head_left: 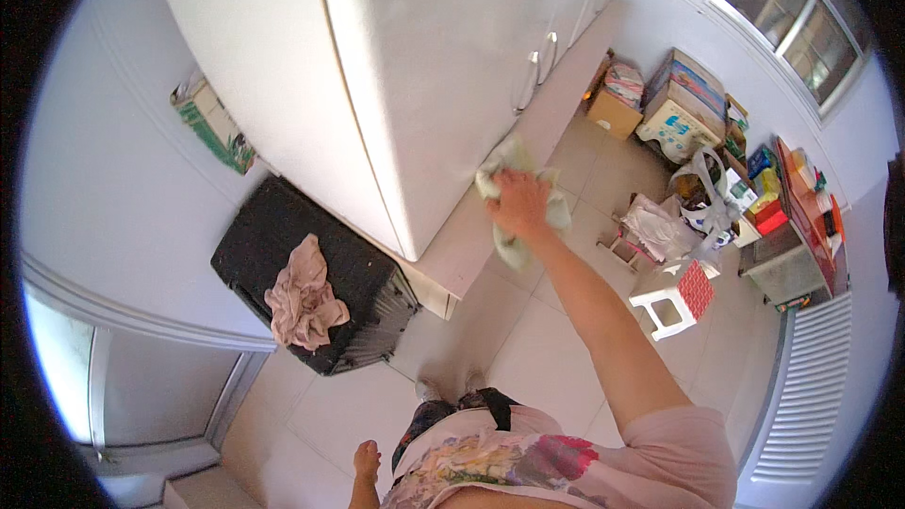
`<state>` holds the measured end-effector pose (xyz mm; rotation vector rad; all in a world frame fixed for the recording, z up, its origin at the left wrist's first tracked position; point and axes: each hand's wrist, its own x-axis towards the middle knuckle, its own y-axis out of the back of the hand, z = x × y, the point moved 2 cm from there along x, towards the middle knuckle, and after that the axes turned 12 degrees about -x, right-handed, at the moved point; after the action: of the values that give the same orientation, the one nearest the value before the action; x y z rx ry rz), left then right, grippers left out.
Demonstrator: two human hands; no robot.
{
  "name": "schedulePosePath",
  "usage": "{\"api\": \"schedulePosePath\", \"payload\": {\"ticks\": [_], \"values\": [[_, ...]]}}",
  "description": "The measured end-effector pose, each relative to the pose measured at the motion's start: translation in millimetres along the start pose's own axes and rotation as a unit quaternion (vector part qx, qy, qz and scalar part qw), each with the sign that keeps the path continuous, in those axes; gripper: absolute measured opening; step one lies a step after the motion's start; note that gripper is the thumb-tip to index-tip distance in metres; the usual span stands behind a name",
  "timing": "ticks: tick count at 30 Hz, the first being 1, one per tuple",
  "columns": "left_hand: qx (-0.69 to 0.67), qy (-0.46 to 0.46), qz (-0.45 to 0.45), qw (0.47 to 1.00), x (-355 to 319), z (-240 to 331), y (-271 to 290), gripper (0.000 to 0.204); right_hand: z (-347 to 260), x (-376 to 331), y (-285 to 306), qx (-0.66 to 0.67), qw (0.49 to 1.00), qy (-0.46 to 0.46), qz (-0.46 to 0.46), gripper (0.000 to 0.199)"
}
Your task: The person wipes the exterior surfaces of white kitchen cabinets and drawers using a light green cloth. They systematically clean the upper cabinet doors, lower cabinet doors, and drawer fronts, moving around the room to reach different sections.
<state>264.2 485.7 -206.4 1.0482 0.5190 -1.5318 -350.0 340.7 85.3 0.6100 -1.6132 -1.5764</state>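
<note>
My right hand (518, 205) is on a pale green cloth (512, 153), gripping it against the lower part of a tall white wardrobe (443, 66). Part of the cloth hangs over the pinkish ledge (462, 243) at the wardrobe's base. Low beside my body is my left hand (368, 459), its fingers curled in, with nothing visible in it. A crumpled pink cloth (307, 297) lies on a black, suitcase-like case (264, 236) to the left of the wardrobe.
Metal handles (535, 75) jut from the wardrobe doors. To the right stand a white stool (669, 304) with a red top, plastic bags (707, 193), several boxes (683, 113) and a loaded red-topped cabinet (787, 269). A doorway (160, 386) opens at lower left.
</note>
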Motion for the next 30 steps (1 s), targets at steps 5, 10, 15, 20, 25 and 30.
{"api": "schedulePosePath", "payload": {"ticks": [5, 10, 15, 20, 25, 30], "values": [[-0.008, -0.05, -0.045, 0.998, 2.6, 66.2, -23.0, 0.038, 1.7, -33.7, -2.5, 0.063, 0.992, 0.085, 0.068, 0.043], [-0.027, -0.061, 0.012, 0.998, 9.5, 94.5, -31.3, 0.037, 33.4, 12.0, -17.0, 0.03, 0.996, 0.039, 0.068, 0.043], [-0.167, -0.075, 0.106, 0.977, -17.8, 47.3, -47.7, 0.026, 97.5, 117.3, -39.3, -0.012, 1.0, -0.009, -0.006, 0.046], [-0.286, 0.035, 0.198, 0.937, -94.5, -19.5, -163.6, 0.03, 148.2, 200.1, -63.5, -0.015, 1.0, 0.011, 0.002, 0.044], [-0.352, -0.025, 0.16, 0.922, -163.7, -30.1, -266.0, 0.041, 120.4, 137.6, -30.7, 0.109, 0.962, 0.247, -0.026, 0.036], [-0.391, -0.275, 0.011, 0.878, -236.9, 137.2, -321.5, 0.061, 60.6, -16.7, -0.9, 0.465, 0.723, 0.362, -0.36, 0.049]]}}
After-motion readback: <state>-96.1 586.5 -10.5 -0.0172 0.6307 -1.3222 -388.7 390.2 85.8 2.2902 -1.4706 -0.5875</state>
